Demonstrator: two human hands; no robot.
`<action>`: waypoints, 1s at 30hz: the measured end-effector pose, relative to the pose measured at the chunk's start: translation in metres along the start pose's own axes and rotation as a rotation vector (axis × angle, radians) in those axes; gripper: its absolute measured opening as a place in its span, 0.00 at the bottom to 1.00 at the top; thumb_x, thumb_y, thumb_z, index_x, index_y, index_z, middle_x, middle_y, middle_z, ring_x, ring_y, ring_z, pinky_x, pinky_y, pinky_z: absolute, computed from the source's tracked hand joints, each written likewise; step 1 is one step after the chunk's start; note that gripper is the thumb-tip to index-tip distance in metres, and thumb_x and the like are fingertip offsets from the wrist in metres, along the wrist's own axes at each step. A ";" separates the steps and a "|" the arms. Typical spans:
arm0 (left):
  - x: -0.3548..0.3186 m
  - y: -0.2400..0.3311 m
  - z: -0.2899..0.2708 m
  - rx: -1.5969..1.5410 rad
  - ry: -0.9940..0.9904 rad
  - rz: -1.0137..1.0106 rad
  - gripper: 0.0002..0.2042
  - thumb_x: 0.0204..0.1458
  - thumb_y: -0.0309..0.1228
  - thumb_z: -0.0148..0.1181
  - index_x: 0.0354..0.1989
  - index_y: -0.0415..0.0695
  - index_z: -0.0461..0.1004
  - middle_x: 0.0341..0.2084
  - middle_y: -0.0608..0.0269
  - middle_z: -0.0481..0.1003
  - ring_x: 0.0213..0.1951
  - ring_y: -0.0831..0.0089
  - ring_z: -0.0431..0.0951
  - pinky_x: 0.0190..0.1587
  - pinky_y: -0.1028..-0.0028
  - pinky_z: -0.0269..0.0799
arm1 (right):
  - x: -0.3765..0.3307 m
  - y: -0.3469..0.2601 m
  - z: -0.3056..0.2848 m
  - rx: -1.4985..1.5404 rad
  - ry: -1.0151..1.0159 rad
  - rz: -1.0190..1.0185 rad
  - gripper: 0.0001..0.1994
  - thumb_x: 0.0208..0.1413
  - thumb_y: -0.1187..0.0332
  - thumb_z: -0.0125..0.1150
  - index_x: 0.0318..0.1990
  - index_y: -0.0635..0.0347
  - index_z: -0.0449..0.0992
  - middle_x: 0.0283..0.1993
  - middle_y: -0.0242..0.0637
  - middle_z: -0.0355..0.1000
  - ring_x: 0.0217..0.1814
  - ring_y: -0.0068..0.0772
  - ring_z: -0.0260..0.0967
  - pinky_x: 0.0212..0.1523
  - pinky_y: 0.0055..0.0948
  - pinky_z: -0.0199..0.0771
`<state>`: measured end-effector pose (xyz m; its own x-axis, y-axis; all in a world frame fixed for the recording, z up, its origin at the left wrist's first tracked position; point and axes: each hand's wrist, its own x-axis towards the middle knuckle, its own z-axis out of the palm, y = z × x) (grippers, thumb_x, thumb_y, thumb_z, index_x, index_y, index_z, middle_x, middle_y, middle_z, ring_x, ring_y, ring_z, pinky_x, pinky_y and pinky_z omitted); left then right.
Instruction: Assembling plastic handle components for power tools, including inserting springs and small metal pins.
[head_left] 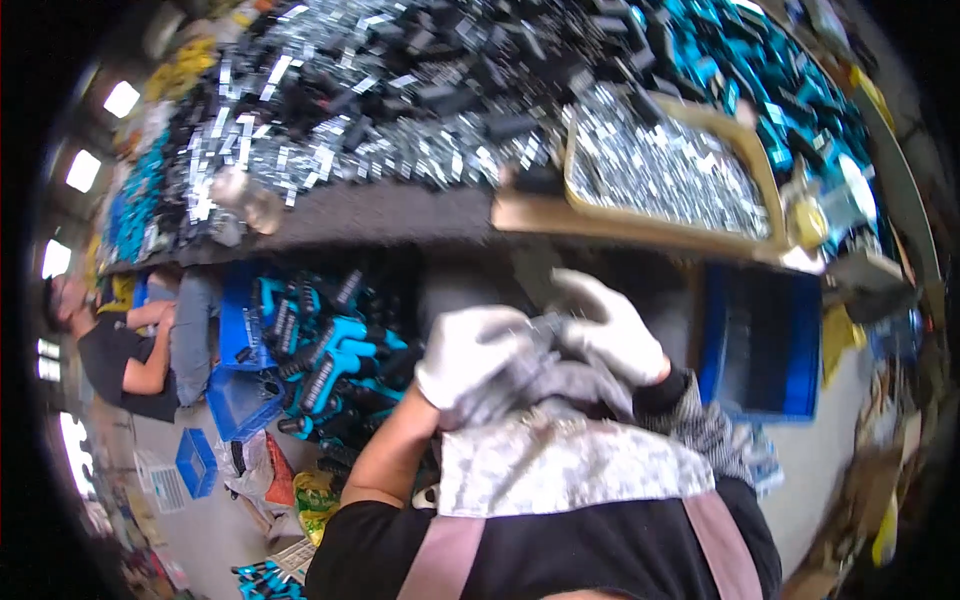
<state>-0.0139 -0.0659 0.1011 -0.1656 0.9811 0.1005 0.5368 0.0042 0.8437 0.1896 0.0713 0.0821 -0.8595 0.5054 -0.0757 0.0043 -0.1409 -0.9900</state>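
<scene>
Both hands wear white gloves and are held close together in front of my lap, over bunched grey cloth (545,385) below the pale patterned apron (570,465). My left hand (475,350) is curled inward at the cloth, its fingertips blurred; what it grips cannot be made out. Opposite it, my right hand (610,330) has its fingers apart, one stretched up and inward. A small greyish patch shows between the two hands, too smeared to name. Just beyond them runs the front edge of the workbench (390,212).
Silver metal parts and black pieces are heaped on the bench, beside a tray (775,215) of small metal parts and teal housings (715,70). Teal-and-black tools (335,365) pile up at my left. A blue crate (815,350) stands right. Another person (130,350) sits far left.
</scene>
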 end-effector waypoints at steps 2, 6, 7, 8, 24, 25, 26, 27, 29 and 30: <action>0.005 0.008 -0.005 -0.164 0.051 -0.099 0.10 0.51 0.24 0.66 0.41 0.34 0.81 0.35 0.54 0.82 0.37 0.72 0.82 0.42 0.74 0.76 | 0.002 -0.007 -0.011 0.110 0.008 0.052 0.25 0.63 0.66 0.55 0.65 0.67 0.64 0.53 0.41 0.72 0.50 0.28 0.72 0.52 0.28 0.73; 0.009 0.002 0.005 -0.166 0.062 -0.105 0.10 0.50 0.24 0.66 0.40 0.34 0.81 0.34 0.55 0.82 0.36 0.74 0.81 0.41 0.74 0.76 | 0.002 0.007 -0.008 0.410 -0.027 0.135 0.21 0.68 0.60 0.50 0.60 0.67 0.67 0.41 0.41 0.76 0.35 0.29 0.76 0.40 0.28 0.78; 0.010 0.001 0.007 -0.120 0.040 -0.093 0.11 0.49 0.25 0.67 0.41 0.35 0.81 0.33 0.53 0.82 0.36 0.69 0.83 0.42 0.73 0.76 | 0.000 0.011 -0.008 0.415 -0.012 0.140 0.21 0.68 0.60 0.50 0.60 0.67 0.67 0.41 0.41 0.76 0.35 0.29 0.76 0.40 0.28 0.78; 0.010 0.000 0.008 -0.124 0.026 -0.093 0.11 0.49 0.25 0.67 0.41 0.35 0.81 0.33 0.53 0.82 0.36 0.69 0.83 0.42 0.73 0.76 | -0.001 0.012 -0.008 0.446 0.012 0.183 0.21 0.67 0.59 0.52 0.58 0.67 0.68 0.41 0.42 0.76 0.36 0.30 0.76 0.41 0.29 0.78; 0.027 0.018 0.020 0.078 -0.217 0.109 0.17 0.46 0.26 0.67 0.46 0.36 0.79 0.38 0.48 0.79 0.40 0.57 0.82 0.43 0.68 0.76 | -0.042 0.030 -0.028 0.199 0.022 0.020 0.22 0.65 0.63 0.57 0.60 0.70 0.67 0.49 0.42 0.73 0.48 0.30 0.75 0.52 0.32 0.76; 0.029 0.020 0.024 0.103 -0.216 0.104 0.19 0.44 0.27 0.68 0.47 0.36 0.79 0.38 0.48 0.79 0.38 0.58 0.82 0.42 0.69 0.76 | -0.044 0.029 -0.029 0.207 0.019 0.028 0.22 0.65 0.64 0.57 0.60 0.70 0.67 0.48 0.42 0.74 0.47 0.30 0.75 0.52 0.31 0.76; 0.028 0.020 0.028 0.115 -0.214 0.105 0.19 0.44 0.27 0.69 0.47 0.36 0.79 0.37 0.48 0.79 0.37 0.58 0.82 0.42 0.69 0.76 | -0.046 0.029 -0.029 0.215 0.019 0.035 0.21 0.65 0.65 0.57 0.60 0.70 0.68 0.47 0.41 0.75 0.46 0.29 0.75 0.51 0.30 0.76; 0.027 0.019 0.033 0.126 -0.216 0.112 0.20 0.44 0.27 0.70 0.47 0.36 0.79 0.36 0.49 0.80 0.37 0.58 0.82 0.41 0.69 0.76 | -0.047 0.034 -0.030 0.227 0.019 0.020 0.20 0.64 0.67 0.56 0.60 0.70 0.68 0.46 0.41 0.75 0.46 0.29 0.75 0.51 0.30 0.75; 0.023 0.020 0.045 0.079 -0.191 0.114 0.19 0.42 0.26 0.71 0.45 0.37 0.80 0.33 0.49 0.80 0.34 0.59 0.82 0.40 0.69 0.76 | -0.043 0.051 -0.027 0.157 -0.007 -0.056 0.19 0.63 0.73 0.53 0.60 0.71 0.69 0.49 0.42 0.75 0.45 0.29 0.75 0.50 0.30 0.75; 0.021 0.020 0.048 0.097 -0.201 0.088 0.18 0.42 0.26 0.71 0.44 0.37 0.80 0.32 0.50 0.80 0.34 0.60 0.82 0.39 0.69 0.76 | -0.045 0.048 -0.022 0.131 -0.012 -0.036 0.19 0.64 0.74 0.51 0.61 0.71 0.67 0.51 0.43 0.75 0.46 0.29 0.74 0.50 0.29 0.75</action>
<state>0.0332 -0.0354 0.0946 0.0480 0.9973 0.0562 0.6204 -0.0739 0.7808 0.2396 0.0608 0.0356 -0.8640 0.5021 -0.0381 -0.0929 -0.2334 -0.9679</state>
